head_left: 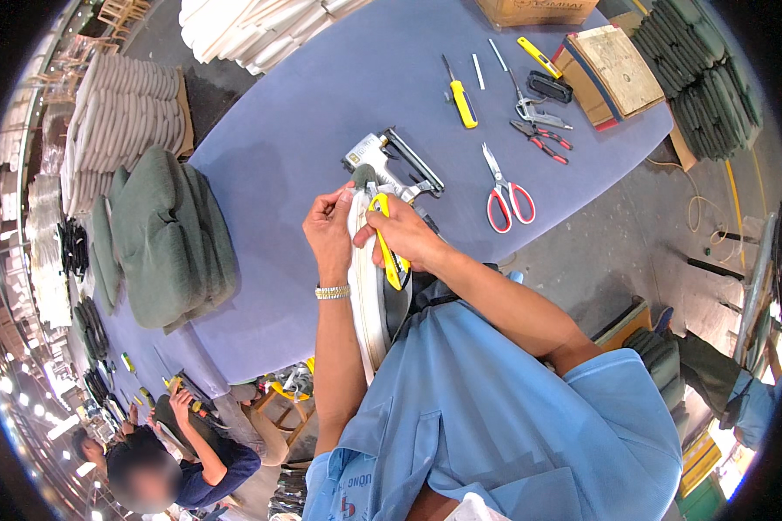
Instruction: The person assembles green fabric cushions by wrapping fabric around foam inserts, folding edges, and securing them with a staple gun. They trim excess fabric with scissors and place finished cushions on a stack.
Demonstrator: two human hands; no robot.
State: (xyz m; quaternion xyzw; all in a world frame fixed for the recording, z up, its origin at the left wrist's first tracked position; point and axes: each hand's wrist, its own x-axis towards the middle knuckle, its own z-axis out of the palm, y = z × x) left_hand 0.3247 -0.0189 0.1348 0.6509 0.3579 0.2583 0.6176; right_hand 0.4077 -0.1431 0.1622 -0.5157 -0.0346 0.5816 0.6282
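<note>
One upholstered piece (367, 317) juts over the table (278, 165), its far end pinched by the left grip (328, 224); the right grip (411, 234) clasps a yellow utility knife (394, 266); trimming seems in hand, the next cut likely wanting steady tension

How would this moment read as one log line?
left hand: pinching long white piece | right hand: holding yellow tool | table: staple gun, scissors
</note>
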